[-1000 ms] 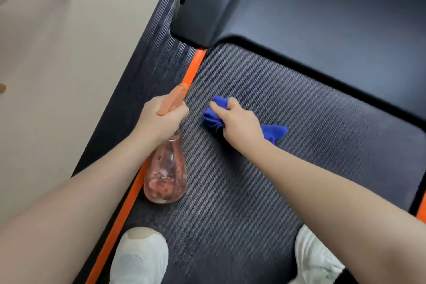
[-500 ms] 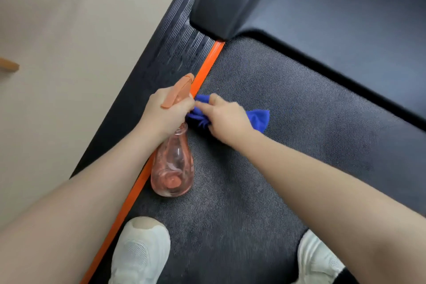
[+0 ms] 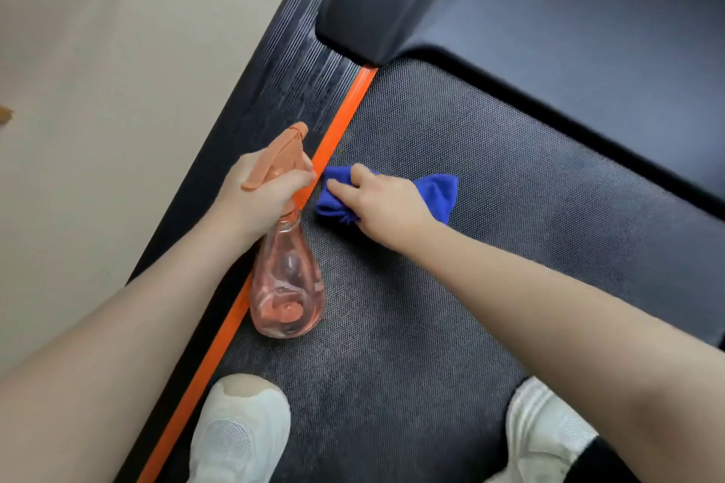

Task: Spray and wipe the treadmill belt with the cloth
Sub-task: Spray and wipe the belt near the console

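Soft, even daylight filled the shot, and nothing looked dim. The floor (image 3: 98, 98) was pale and washed out. A dull sheen lay on the hood (image 3: 549, 4). Shadows under the arms were faint. Wide-angle bend pulled the edges, and fine detail was slightly soft.

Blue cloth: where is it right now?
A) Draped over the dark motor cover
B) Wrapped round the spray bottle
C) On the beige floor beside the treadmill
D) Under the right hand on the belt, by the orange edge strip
D: the right hand grips the blue cloth against the belt, its bunched end close to the orange strip, while the left hand holds the spray bottle.
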### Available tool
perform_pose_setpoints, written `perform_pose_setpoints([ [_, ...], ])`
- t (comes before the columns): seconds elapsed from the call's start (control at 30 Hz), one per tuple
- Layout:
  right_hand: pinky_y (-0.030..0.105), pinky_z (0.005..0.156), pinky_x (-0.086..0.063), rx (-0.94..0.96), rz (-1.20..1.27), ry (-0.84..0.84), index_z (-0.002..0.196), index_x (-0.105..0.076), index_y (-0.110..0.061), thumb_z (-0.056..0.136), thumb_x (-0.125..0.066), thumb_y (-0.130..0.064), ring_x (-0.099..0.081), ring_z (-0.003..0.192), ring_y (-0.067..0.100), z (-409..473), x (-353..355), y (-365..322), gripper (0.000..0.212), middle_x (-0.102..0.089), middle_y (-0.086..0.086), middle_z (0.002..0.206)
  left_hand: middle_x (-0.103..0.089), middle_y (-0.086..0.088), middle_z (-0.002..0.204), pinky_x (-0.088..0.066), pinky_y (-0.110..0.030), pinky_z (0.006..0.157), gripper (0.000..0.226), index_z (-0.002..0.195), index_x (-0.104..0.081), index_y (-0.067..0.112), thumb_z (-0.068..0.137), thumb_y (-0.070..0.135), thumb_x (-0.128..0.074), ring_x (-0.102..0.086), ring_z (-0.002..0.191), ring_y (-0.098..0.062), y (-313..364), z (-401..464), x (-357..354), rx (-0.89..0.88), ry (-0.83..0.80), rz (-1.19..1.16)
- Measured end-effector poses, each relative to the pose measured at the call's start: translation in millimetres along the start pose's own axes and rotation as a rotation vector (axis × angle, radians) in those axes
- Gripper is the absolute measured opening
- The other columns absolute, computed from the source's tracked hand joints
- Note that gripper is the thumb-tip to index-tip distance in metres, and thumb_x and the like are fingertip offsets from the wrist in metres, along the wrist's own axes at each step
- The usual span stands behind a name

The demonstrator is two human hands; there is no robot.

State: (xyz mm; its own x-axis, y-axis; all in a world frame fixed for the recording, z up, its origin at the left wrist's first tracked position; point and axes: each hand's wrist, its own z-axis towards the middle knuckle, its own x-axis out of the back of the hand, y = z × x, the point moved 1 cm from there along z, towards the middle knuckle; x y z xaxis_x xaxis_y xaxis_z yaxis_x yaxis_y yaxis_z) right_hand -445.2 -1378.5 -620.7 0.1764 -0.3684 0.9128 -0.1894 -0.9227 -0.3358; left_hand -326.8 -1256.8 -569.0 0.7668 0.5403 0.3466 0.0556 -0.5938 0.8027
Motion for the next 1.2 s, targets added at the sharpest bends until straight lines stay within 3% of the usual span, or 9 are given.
perform_pose_setpoints([
  [0.07,0.022,0.040,-0.026,0.110,-0.210,0.069,0.103,-0.070,-0.023,0.074,-0.061,-0.020,-0.057,0.045,0.023,0.1,14.1,22.4,0.030,-0.058,0.009,0.079,-0.069,-0.017,0.095,-0.045,-0.033,0.084,0.022,0.078,-0.067,0.017,0.064,0.033,-0.061,-0.063,0.087,-0.019,2.5,2.2,-4.3,0.008,-0.034,-0.026],
  [0.17,0.032,0.051,-0.032,-0.248,-0.225,-0.011,0.119,-0.055,-0.024,0.091,-0.046,-0.020,-0.062,0.072,0.030,9.7,40.9,58.0,0.030,-0.052,0.013,0.103,-0.071,-0.011,0.094,-0.047,-0.037,0.093,0.022,0.081,-0.070,0.016,0.065,0.029,-0.061,-0.066,0.095,-0.021,4.5,7.6,-12.8,0.018,-0.123,-0.008],
  [0.27,0.039,0.063,-0.039,-0.488,-0.074,-0.021,0.137,-0.037,-0.030,0.093,-0.047,-0.026,-0.059,0.092,0.037,2.1,41.7,58.1,0.046,-0.045,0.011,0.120,-0.070,-0.012,0.095,-0.052,-0.037,0.083,0.025,0.082,-0.069,0.017,0.062,0.030,-0.063,-0.065,0.095,-0.028,6.9,13.5,-24.2,0.102,-0.175,-0.031],
  [0.43,0.037,0.066,-0.044,-0.123,-0.014,-0.298,0.147,-0.021,-0.034,0.095,-0.041,-0.029,-0.060,0.092,0.033,-26.8,17.0,14.7,0.056,-0.043,0.010,0.124,-0.065,-0.010,0.095,-0.049,-0.025,0.072,0.005,0.083,-0.066,0.017,0.080,0.013,-0.066,-0.062,0.098,-0.021,13.4,21.6,-33.7,0.178,-0.210,-0.077],
  [0.5,0.036,0.061,-0.038,-0.148,-0.075,-0.234,0.145,-0.024,-0.037,0.097,-0.038,-0.026,-0.060,0.088,0.033,-27.2,24.8,35.3,0.051,-0.042,0.011,0.121,-0.067,-0.011,0.098,-0.049,-0.026,0.074,0.014,0.085,-0.066,0.015,0.073,0.021,-0.066,-0.062,0.101,-0.021,14.9,25.0,-30.2,0.196,-0.225,-0.070],
  [0.7,0.040,0.070,-0.042,-0.825,0.027,0.070,0.140,-0.034,-0.039,0.092,-0.047,-0.022,-0.059,0.088,0.041,-47.9,36.2,92.2,0.053,-0.045,0.012,0.113,-0.069,-0.006,0.096,-0.047,-0.027,0.070,0.030,0.093,-0.069,0.014,0.067,0.027,-0.063,-0.063,0.107,-0.024,14.0,21.5,-29.1,0.175,-0.252,-0.080],
  [0.83,0.042,0.077,-0.047,-0.603,0.109,-0.064,0.145,-0.025,-0.038,0.090,-0.048,-0.028,-0.059,0.093,0.039,-56.7,10.6,39.2,0.060,-0.045,0.010,0.120,-0.069,-0.014,0.099,-0.047,-0.025,0.065,0.029,0.090,-0.068,0.015,0.066,0.029,-0.061,-0.064,0.098,-0.023,15.8,15.5,-37.1,0.123,-0.301,-0.060],
  [0.97,0.040,0.055,-0.048,-0.303,0.140,-0.092,0.139,-0.042,-0.033,0.082,-0.063,-0.021,-0.062,0.068,0.037,-78.6,-6.6,16.3,0.062,-0.052,0.016,0.107,-0.068,-0.016,0.098,-0.048,-0.025,0.063,0.030,0.092,-0.068,0.017,0.066,0.030,-0.059,-0.062,0.092,-0.020,16.7,16.9,-39.7,0.086,-0.300,-0.054],
  [1.2,0.042,0.080,-0.044,-1.087,0.219,0.170,0.141,-0.032,-0.041,0.087,-0.050,-0.018,-0.059,0.093,0.038,-72.2,-0.2,46.9,0.062,-0.045,0.012,0.118,-0.066,-0.003,0.088,-0.048,-0.024,0.061,0.018,0.083,-0.066,0.027,0.067,0.027,-0.058,-0.062,0.090,-0.014,11.2,22.2,-29.0,0.064,-0.323,-0.119],
])
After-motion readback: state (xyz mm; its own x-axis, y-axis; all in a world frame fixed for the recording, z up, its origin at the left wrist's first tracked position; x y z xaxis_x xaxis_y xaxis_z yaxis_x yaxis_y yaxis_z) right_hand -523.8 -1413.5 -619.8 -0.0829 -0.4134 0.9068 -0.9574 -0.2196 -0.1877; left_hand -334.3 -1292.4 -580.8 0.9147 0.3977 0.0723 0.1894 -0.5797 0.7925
